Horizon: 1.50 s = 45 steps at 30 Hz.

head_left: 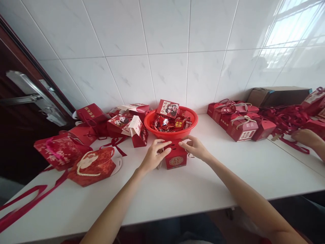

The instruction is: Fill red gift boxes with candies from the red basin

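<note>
At the far left, on the long white table (215, 189), a flat dark-pink cloth ribbon (30, 206) hangs loose, out of the way of the work. Next come a red card box with a bright pink cord handle (59, 149) and an orange-red card box with a twisted cream rope handle (92, 167). A small red and white card box with a pointed top (139, 132) stands near the bowl. In the middle, the left hand (153, 155) has its fingers curved over the left edge of the box top, with a gap between thumb and pointing finger; I can't tell if it is pinching the card. The round red plastic bowl (162, 134), full of shiny wrapped sweets (179, 124), sits just behind. The small red card box with a gold round pattern (176, 162) is upright on the table in front of it, between the two hands, with dark holes showing in its top. The right hand (196, 147) bends in the same way at the right edge (its hold is hard to tell, too). I think soft, even pushes from both sides would be best, keeping the holes in line, since thin card can crease. Pale cord loops (191, 155) by the right side should stay free, not squashed under fingers.
</note>
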Tool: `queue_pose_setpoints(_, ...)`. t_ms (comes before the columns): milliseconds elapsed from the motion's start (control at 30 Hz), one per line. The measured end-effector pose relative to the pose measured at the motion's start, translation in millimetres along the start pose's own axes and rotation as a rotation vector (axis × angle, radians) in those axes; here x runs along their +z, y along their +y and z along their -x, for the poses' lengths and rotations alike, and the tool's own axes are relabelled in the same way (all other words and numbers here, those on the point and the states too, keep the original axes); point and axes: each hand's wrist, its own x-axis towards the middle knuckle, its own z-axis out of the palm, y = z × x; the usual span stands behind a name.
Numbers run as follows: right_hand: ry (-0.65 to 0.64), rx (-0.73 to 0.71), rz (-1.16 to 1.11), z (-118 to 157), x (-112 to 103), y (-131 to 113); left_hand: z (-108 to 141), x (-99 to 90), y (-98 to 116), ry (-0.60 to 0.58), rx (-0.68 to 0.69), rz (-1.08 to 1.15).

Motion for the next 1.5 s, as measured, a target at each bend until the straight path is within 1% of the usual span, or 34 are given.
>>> queue_pose_setpoints(100,0.021,0.008,0.007,-4,5,2,-3,1.4,0,0.045,-0.025,0.084)
queue_pose_setpoints(200,0.048,-0.03,0.005,-6,6,3,-5,-3.7,5,0.093,-0.052,0.215)
queue_pose_setpoints(333,0.051,-0.089,-0.073,-6,-4,-8,-7,-23.8,22,0.174,-0.173,0.491)
queue_pose_setpoints(400,0.049,-0.136,-0.127,-6,-12,-21,-8,-36.7,34,0.172,-0.219,0.624)
queue_pose_setpoints(500,0.06,-0.23,-0.223,-5,-24,-44,-9,-53.2,57,0.127,-0.248,0.745)
queue_pose_setpoints(600,0.042,-0.282,-0.248,-3,-28,-66,-10,-60.6,85,0.064,-0.237,0.785)
queue_pose_setpoints(667,-0.002,-0.294,-0.213,0,-24,-78,-11,-59.0,103,0.001,-0.229,0.776)
queue_pose_setpoints(767,-0.064,-0.316,-0.143,5,-14,-91,-15,-49.8,125,-0.09,-0.201,0.752)
queue_pose_setpoints(833,-0.058,-0.345,-0.126,7,-7,-95,-19,-42.5,136,-0.141,-0.173,0.737)
queue_pose_setpoints(933,0.004,-0.364,-0.145,9,-2,-97,-25,-34.7,145,-0.194,-0.146,0.701)
queue_pose_setpoints(1000,0.05,-0.368,-0.169,10,-2,-96,-28,-31.7,148,-0.219,-0.124,0.667)
queue_pose_setpoints(1067,0.105,-0.376,-0.201,11,-5,-95,-31,-29.0,146,-0.214,-0.069,0.609)
queue_pose_setpoints(1167,0.21,-0.358,-0.278,13,-11,-92,-34,-20.3,135,-0.123,0.003,0.438)
queue_pose_setpoints(1267,0.271,-0.305,-0.363,16,-17,-90,-37,-3.6,116,-0.012,-0.006,0.221)
queue_pose_setpoints(1300,0.277,-0.292,-0.386,17,-19,-89,-38,3.2,109,0.001,0.015,0.16)
queue_pose_setpoints(1400,0.263,-0.256,-0.455,18,-22,-84,-42,22.9,91,-0.071,0.148,0.024)
queue_pose_setpoints(1433,0.249,-0.242,-0.476,17,-23,-82,-43,28.5,87,-0.084,0.169,-0.012)
queue_pose_setpoints(1500,0.228,-0.205,-0.497,16,-26,-76,-45,37.6,82,-0.08,0.167,-0.064)
